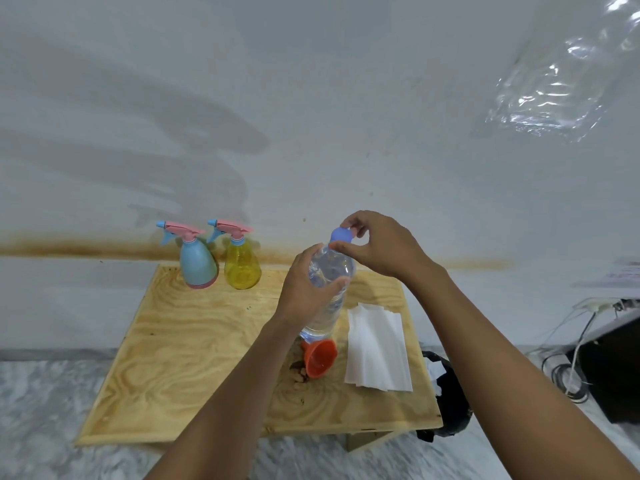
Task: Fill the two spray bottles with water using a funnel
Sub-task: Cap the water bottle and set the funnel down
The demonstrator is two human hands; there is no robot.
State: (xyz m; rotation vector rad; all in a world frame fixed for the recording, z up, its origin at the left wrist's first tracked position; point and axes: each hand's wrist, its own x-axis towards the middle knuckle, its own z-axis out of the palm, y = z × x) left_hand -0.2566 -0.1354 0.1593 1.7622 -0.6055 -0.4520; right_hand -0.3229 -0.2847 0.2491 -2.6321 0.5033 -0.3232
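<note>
A clear water bottle (329, 299) stands upright over the wooden table (194, 341). My left hand (304, 289) grips its upper body. My right hand (377, 244) pinches the blue cap (341, 234) at the bottle's top. Two spray bottles stand at the table's far edge against the wall: a blue one (197, 265) on the left and a yellow one (241, 263) beside it, both with pink trigger heads on. An orange funnel (319, 357) lies on its side on the table just below the water bottle.
A stack of white paper towels (375, 348) lies on the table to the right of the funnel. Brown crumbs (299, 374) sit by the funnel. A black bag (446, 386) hangs past the table's right edge. Cables and a dark box (609, 368) are on the floor at right.
</note>
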